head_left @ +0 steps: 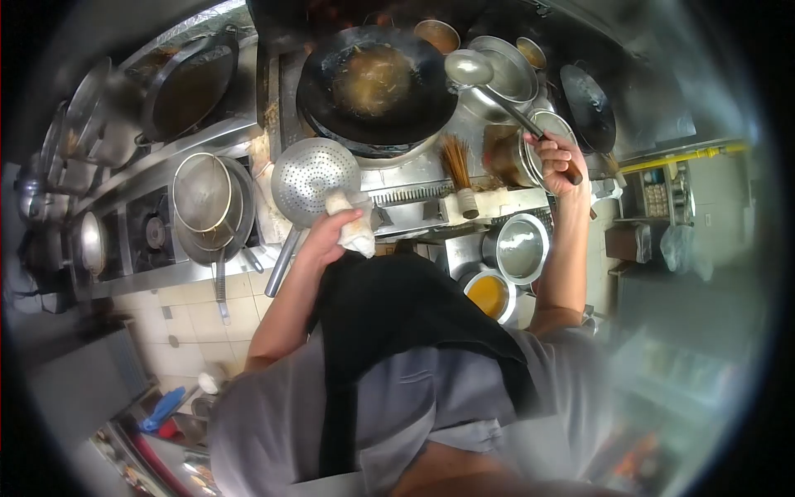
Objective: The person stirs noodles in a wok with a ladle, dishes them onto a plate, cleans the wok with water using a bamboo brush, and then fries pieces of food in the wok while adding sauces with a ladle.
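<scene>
A ladle (470, 69) is held by its dark handle in my right hand (556, 161), its bowl raised over the metal pots right of the wok. My left hand (330, 234) grips a folded white cloth (356, 228). Just beyond that hand lies a round perforated strainer (315, 178), its handle slanting down to the left; I cannot tell whether the hand touches it. In front of me a large black wok (319, 99) sits on the burner, with brownish liquid and some pieces in its middle.
A bamboo brush (456, 166) stands at the stove's front edge. Left, a mesh sieve (202, 192) rests over a pan. Metal pots (517, 248), one with orange-yellow liquid (486, 296), stand low on the right. Another wok (590, 108) leans at the far right. A yellow pipe (683, 157) runs along the wall.
</scene>
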Demonstrator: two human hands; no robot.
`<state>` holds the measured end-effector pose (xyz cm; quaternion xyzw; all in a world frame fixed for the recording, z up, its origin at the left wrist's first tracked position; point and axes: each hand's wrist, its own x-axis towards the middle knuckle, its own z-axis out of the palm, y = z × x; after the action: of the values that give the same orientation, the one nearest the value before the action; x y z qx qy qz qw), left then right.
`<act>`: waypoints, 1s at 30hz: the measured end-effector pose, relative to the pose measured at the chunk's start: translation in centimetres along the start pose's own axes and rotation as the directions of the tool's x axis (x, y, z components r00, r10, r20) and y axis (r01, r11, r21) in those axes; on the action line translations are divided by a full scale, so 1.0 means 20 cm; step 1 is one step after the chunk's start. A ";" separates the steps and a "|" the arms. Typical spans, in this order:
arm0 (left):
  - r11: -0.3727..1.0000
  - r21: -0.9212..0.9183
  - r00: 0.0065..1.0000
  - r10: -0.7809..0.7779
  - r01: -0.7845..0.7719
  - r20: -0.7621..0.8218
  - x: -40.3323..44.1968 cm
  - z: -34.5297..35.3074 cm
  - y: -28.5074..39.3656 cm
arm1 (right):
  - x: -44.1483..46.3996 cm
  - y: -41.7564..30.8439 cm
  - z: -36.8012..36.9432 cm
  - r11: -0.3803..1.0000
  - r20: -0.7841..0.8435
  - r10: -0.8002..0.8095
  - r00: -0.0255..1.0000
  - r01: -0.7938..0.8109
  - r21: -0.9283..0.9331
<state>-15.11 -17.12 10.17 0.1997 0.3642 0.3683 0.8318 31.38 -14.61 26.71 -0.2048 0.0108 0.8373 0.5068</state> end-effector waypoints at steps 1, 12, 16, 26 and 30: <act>0.999 0.005 0.998 -0.044 0.044 0.035 0.00 0.01 0.02 | 0.01 0.06 0.02 0.999 0.005 0.028 1.000 -0.028 0.018; 0.984 -0.029 0.951 -0.162 0.175 0.263 0.05 0.01 0.00 | 0.45 0.65 0.19 0.965 -0.217 0.030 0.976 -0.084 -0.247; 0.979 -0.133 0.952 -0.113 0.156 0.285 0.04 0.02 0.01 | 0.69 0.76 0.16 0.927 -0.187 0.067 0.980 -0.130 -0.351; 0.950 -0.307 0.959 0.030 0.061 0.282 0.24 0.24 0.01 | 0.66 1.06 0.01 0.097 -0.220 -0.524 0.823 -0.199 -0.975; 0.904 -0.301 0.783 -0.058 0.305 0.619 0.40 0.28 -0.09 | 0.59 1.05 -0.04 0.503 -0.366 -0.405 0.838 -0.130 -0.854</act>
<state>-6.29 -12.45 9.15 0.1012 0.0224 0.2671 0.9581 8.99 -15.11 17.85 -0.6465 -0.2816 0.5963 0.3836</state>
